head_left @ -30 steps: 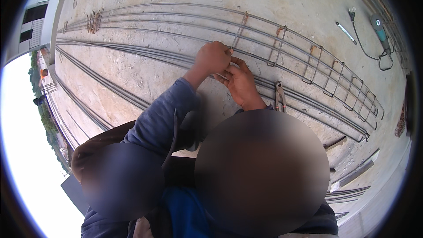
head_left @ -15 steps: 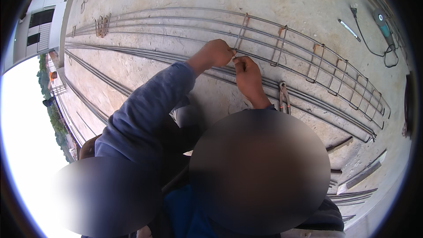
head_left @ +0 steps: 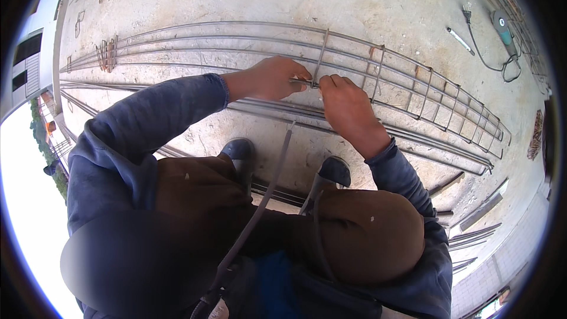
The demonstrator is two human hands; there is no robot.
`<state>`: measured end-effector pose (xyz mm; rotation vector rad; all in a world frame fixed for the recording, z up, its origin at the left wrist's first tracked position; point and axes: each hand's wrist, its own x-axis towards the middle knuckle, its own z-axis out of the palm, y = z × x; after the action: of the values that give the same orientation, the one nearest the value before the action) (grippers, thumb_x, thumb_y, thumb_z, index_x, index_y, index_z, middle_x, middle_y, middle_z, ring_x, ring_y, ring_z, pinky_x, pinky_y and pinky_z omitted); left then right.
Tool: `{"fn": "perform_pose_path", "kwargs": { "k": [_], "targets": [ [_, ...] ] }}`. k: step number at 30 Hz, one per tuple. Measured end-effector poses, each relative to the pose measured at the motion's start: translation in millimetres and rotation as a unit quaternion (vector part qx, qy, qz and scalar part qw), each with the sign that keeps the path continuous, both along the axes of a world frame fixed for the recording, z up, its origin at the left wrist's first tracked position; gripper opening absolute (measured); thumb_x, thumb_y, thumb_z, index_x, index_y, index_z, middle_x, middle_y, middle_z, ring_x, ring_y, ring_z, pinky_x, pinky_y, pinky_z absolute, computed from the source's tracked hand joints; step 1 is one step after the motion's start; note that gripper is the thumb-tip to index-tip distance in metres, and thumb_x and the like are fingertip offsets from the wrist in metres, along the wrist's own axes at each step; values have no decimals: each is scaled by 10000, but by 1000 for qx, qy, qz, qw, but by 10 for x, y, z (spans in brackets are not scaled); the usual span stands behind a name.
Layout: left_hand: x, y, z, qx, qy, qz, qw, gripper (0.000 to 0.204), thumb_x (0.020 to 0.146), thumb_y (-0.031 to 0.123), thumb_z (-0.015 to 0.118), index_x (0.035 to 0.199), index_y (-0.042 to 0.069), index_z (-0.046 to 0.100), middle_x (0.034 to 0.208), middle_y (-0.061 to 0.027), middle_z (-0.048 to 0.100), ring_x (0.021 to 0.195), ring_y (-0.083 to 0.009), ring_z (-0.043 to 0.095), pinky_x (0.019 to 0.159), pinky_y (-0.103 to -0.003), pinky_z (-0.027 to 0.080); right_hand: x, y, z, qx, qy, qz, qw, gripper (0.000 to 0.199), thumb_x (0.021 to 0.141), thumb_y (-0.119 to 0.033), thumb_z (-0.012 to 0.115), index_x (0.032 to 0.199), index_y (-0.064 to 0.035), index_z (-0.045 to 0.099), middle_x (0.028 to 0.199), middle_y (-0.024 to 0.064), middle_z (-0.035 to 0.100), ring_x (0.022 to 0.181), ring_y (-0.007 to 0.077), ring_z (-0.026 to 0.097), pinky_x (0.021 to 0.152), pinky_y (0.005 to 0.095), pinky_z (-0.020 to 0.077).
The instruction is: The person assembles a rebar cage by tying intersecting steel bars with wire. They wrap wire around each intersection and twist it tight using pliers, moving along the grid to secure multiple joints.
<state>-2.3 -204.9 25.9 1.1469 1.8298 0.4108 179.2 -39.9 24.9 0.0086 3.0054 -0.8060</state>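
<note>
I bend over a long, narrow cage of grey steel rods crossed by rectangular steel hoops (head_left: 378, 77), which lies on the pale, dusty concrete floor (head_left: 266, 0) just beyond my feet. My left grip (head_left: 266, 80) reaches in from the left, thumb and forefinger clamped together on a bit of thin dark metal (head_left: 312, 84) at the near lower corner of the leftmost crossing hoop; it is too small for me to say whether that is wire or the rod itself. My right grip (head_left: 348, 106) meets it from the other side of that corner, knuckles up and fingers curled in; the tips are hidden, so I cannot tell what they close on. The two are close together, with only the corner between them. From there the hoops follow one another to the right, while the bare rods run on to the left, where a rust-brown cluster of small bent-steel hoops (head_left: 107, 54) stands among them. Between the cage and my dark rubber boots (head_left: 239, 150) lies a bundle of straight grey steel bars (head_left: 437, 146), passing under my right forearm. A dark, flexible strap (head_left: 260, 210) dangles in front of my brown-trousered knees (head_left: 372, 236). Well off to the upper right rest a teal-and-grey angle grinder (head_left: 504, 31) with its black cord and plug (head_left: 468, 16), and near them a slim whitish tube (head_left: 460, 41).
</note>
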Motion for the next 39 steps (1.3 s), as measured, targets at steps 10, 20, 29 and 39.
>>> {"fn": "perform_pose_path", "kwargs": {
  "k": [10, 20, 29, 39],
  "targets": [
    [6, -53, -467, 95, -62, 40, 993, 288, 992, 363, 754, 1166, 143, 822, 1105, -123, 792, 1075, -343, 745, 927, -485, 579, -497, 16, 355, 103, -121, 60, 985, 184, 894, -11, 645, 1061, -86, 654, 959, 93, 670, 971, 306, 716, 783, 439, 596],
    [72, -169, -510, 152, -47, 62, 985, 230, 999, 346, 733, 1128, 174, 816, 1049, -68, 799, 1032, -318, 758, 875, -482, 599, -640, 66, 285, 5, -212, -72, 975, 118, 1013, -184, 709, 1058, -88, 659, 933, 153, 655, 865, 399, 708, 732, 493, 574],
    [125, -233, -512, 204, 9, 61, 977, 179, 1004, 303, 713, 997, 132, 764, 962, -68, 769, 955, -305, 760, 776, -477, 598, 62, -541, 8, 202, -133, -123, 963, 148, 906, -19, 657, 1027, -74, 592, 1022, 140, 588, 824, 354, 738, 686, 481, 628],
    [75, -187, -634, 231, -26, 37, 972, 207, 1020, 303, 707, 1067, 110, 767, 1017, -116, 776, 1017, -373, 744, 840, -515, 586, 117, -969, -119, -284, -119, -443, 842, 122, 1035, -99, 668, 1090, -1, 715, 862, 85, 705, 667, 160, 598, 598, 364, 480]
  ]
}}
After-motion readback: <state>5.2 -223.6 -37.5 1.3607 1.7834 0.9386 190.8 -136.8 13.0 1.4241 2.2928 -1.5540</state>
